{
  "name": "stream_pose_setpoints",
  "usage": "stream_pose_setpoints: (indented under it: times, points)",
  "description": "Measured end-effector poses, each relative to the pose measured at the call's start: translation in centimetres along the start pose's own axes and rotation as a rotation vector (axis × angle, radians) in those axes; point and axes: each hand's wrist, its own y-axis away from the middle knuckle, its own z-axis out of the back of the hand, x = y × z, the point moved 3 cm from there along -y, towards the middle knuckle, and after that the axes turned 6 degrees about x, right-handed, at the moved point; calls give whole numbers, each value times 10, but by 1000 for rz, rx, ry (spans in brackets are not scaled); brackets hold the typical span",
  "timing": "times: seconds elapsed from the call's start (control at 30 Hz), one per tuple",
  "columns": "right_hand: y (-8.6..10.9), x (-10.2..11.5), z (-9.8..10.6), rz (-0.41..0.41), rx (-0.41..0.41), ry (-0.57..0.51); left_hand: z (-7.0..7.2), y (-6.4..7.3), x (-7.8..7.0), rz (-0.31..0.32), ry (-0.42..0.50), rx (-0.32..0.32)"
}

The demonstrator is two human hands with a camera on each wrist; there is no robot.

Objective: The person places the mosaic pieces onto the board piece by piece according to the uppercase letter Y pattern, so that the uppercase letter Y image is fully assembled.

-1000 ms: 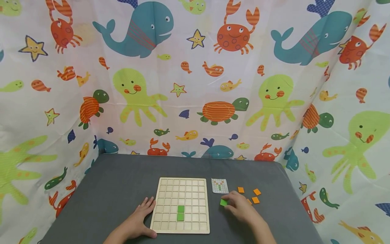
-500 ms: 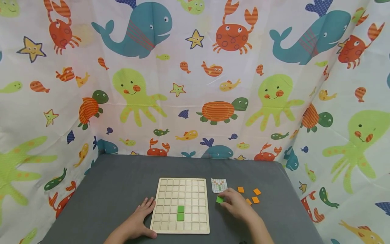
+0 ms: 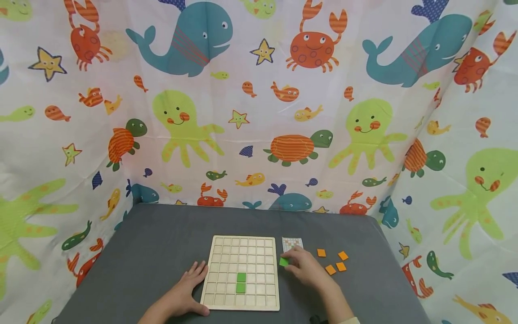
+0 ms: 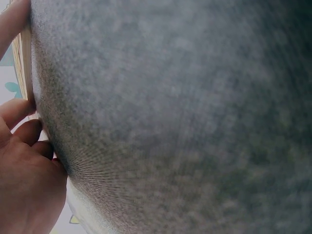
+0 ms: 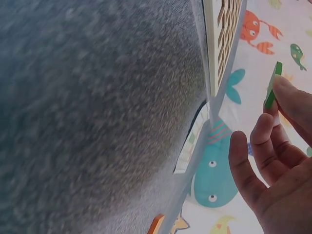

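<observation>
A pale wooden grid board lies on the grey table, with two green square tiles set one behind the other in its cells. My left hand rests at the board's left side, fingers spread and thumb at the near left corner. Just right of the board, my right hand pinches a third green tile between thumb and fingers, held up off the table in the right wrist view. A small printed grid card lies behind that hand, partly covered by it.
Several orange square tiles lie loose to the right of my right hand. Grey cloth covers the table. A sheet printed with sea animals hangs behind and at both sides.
My right hand has moved left with the green tile, from beside the orange tiles to near the board's right edge. My left hand has stayed in place.
</observation>
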Motion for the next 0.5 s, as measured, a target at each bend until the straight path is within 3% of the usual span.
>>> stream_pose_setpoints:
  times: [0.5]
  points:
    - [-16, 8, -6, 9, 32, 15, 0, -2, 0, 10, -2, -9]
